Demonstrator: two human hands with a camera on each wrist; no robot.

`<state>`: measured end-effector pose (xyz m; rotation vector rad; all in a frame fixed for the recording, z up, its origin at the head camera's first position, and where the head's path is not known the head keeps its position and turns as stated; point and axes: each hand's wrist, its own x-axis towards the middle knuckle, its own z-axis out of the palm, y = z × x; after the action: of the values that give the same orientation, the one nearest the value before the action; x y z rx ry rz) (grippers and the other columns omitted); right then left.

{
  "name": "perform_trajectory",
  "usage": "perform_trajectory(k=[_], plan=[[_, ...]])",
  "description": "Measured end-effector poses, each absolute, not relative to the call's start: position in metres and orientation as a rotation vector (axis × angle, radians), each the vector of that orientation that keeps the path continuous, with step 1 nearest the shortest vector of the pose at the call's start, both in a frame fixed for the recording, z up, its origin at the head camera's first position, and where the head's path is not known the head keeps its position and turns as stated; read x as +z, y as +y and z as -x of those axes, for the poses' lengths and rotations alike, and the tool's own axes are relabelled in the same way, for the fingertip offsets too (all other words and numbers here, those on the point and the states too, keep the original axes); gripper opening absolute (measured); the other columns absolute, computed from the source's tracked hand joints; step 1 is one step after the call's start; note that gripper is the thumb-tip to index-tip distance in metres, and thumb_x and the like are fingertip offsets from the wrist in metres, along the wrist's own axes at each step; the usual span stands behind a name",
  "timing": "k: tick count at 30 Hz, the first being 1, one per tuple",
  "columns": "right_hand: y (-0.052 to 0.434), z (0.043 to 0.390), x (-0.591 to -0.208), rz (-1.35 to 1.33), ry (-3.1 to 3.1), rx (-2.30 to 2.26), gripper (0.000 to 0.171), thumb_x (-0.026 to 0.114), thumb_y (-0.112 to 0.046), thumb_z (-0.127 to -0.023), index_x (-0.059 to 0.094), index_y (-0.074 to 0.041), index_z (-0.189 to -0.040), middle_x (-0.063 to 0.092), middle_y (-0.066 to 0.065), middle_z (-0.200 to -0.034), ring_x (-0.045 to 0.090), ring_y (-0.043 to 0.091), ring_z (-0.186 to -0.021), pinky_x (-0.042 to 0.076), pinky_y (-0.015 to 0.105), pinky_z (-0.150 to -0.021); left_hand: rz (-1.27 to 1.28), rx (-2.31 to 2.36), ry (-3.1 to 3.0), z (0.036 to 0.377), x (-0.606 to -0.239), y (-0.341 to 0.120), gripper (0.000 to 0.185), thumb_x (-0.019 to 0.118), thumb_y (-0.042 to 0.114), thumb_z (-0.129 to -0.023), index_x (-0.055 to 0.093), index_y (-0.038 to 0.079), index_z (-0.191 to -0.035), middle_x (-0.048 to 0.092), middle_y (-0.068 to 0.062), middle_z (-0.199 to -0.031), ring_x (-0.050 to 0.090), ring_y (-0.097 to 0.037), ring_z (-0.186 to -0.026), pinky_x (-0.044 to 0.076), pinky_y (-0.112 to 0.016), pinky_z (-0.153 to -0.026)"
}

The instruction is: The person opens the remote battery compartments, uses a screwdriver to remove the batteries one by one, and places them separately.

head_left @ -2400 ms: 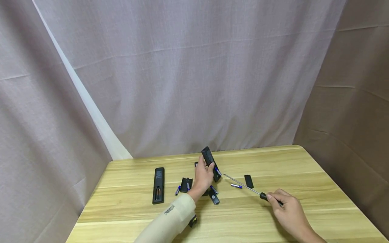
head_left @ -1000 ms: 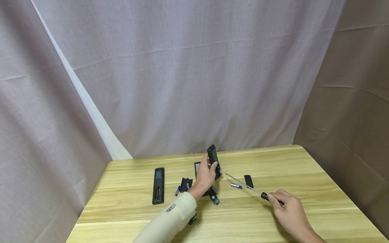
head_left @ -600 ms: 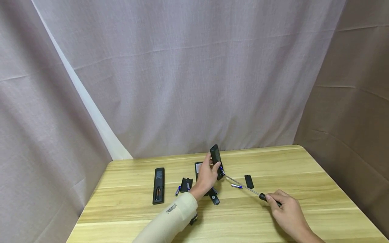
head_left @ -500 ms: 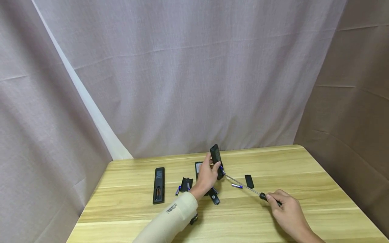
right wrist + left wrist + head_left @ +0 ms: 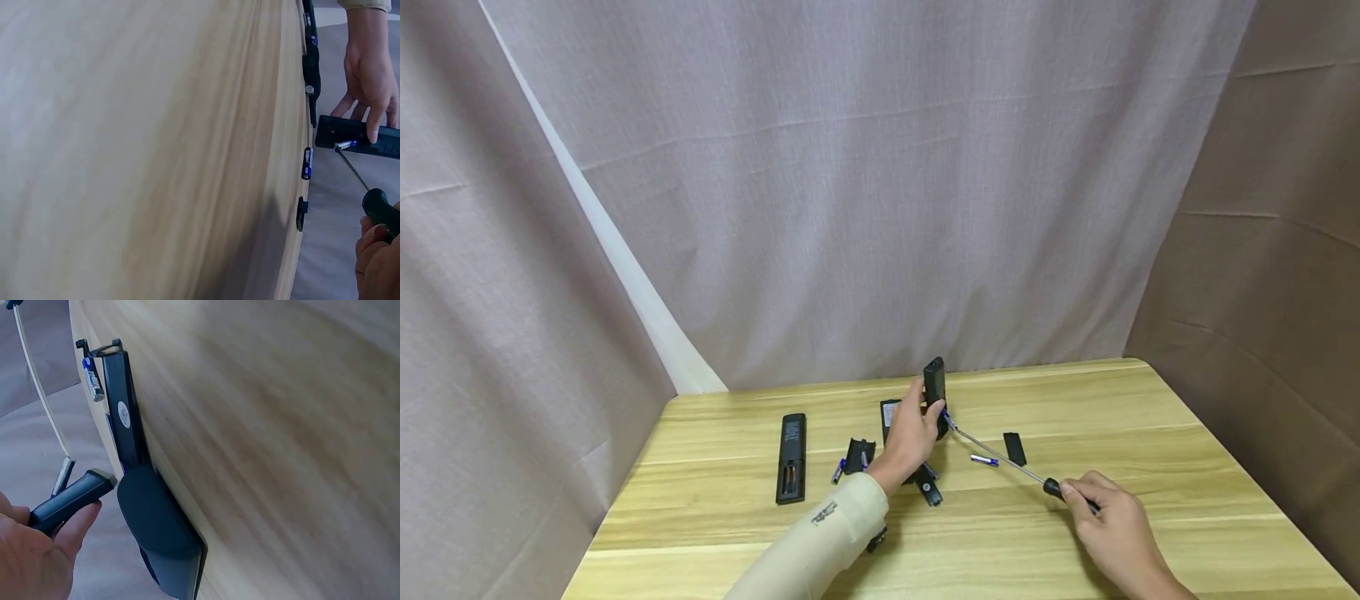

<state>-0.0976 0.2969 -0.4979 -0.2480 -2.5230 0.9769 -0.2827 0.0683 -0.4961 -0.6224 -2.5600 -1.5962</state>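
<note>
My left hand (image 5: 923, 412) holds a black remote (image 5: 935, 385) nearly upright above the table, thumb on one side and fingers on the other. My right hand (image 5: 1077, 495) grips the black handle of a long screwdriver (image 5: 1000, 457). Its tip touches the lower end of the remote, where a blue battery shows. The right wrist view shows the left hand (image 5: 370, 70) on the remote (image 5: 357, 134), with the screwdriver (image 5: 354, 167) tip against it. In the left wrist view the fingers hold the remote (image 5: 70, 502).
On the wooden table (image 5: 1150, 417) lie a second remote (image 5: 791, 457) at the left, a battery cover (image 5: 856, 457), a loose battery (image 5: 982, 459), a small black cover (image 5: 1014, 448) and more black parts (image 5: 928, 488) below my left hand. Curtains hang behind.
My left hand has turned the remote more upright and shifted it slightly right. The screwdriver tip has swung up from near the table to the remote's lower end.
</note>
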Motion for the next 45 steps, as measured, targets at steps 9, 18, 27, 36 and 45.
perform_trajectory(k=[9, 18, 27, 36, 45], plan=[[0.301, 0.096, -0.501, 0.278, -2.540, 0.936, 0.013, 0.073, -0.010, -0.100, 0.084, -0.009, -0.092, 0.068, -0.003, -0.081, 0.045, -0.002, -0.065, 0.036, 0.019, -0.054, 0.618, -1.539, -2.604, 0.285, -0.498, 0.065, 0.034, 0.055, 0.024, -0.113, 0.052, 0.021, -0.147, 0.073, -0.016, -0.131, 0.075, -0.028, -0.117, 0.069, -0.032, -0.085], [0.306, 0.095, -0.501, 0.309, -2.526, 0.913, 0.014, 0.072, -0.011, -0.101, 0.085, -0.007, -0.095, 0.069, -0.002, -0.081, 0.045, -0.002, -0.065, 0.036, 0.019, -0.054, 0.592, -1.622, -2.574, 0.287, -0.500, 0.060, 0.044, 0.054, 0.023, -0.113, 0.046, 0.022, -0.156, 0.071, -0.021, -0.136, 0.076, -0.027, -0.110, 0.067, -0.029, -0.077], [0.306, 0.097, -0.501, 0.330, -2.506, 0.941, 0.015, 0.071, -0.012, -0.102, 0.085, -0.007, -0.096, 0.068, -0.001, -0.081, 0.043, -0.001, -0.063, 0.034, 0.019, -0.052, 0.527, -1.631, -2.581, 0.286, -0.499, 0.057, 0.043, 0.059, 0.024, -0.111, 0.052, 0.020, -0.153, 0.072, -0.015, -0.122, 0.072, -0.015, -0.092, 0.064, -0.024, -0.068], [0.309, 0.096, -0.500, 0.318, -2.456, 0.949, 0.014, 0.072, -0.011, -0.101, 0.084, -0.007, -0.096, 0.069, -0.001, -0.082, 0.046, -0.002, -0.066, 0.035, 0.018, -0.054, 0.491, -1.815, -2.541, 0.292, -0.503, 0.053, 0.047, 0.067, 0.023, -0.107, 0.050, 0.011, -0.149, 0.074, -0.010, -0.104, 0.069, -0.010, -0.076, 0.060, -0.023, -0.060], [0.312, 0.096, -0.497, 0.310, -2.419, 0.955, 0.015, 0.071, -0.010, -0.101, 0.084, -0.003, -0.099, 0.073, 0.002, -0.084, 0.048, -0.003, -0.067, 0.038, 0.017, -0.054, 0.512, -1.924, -2.657, 0.300, -0.506, 0.054, 0.090, 0.075, 0.011, -0.100, 0.020, 0.022, -0.170, 0.070, -0.015, -0.111, 0.072, -0.016, -0.070, 0.066, -0.029, -0.058]])
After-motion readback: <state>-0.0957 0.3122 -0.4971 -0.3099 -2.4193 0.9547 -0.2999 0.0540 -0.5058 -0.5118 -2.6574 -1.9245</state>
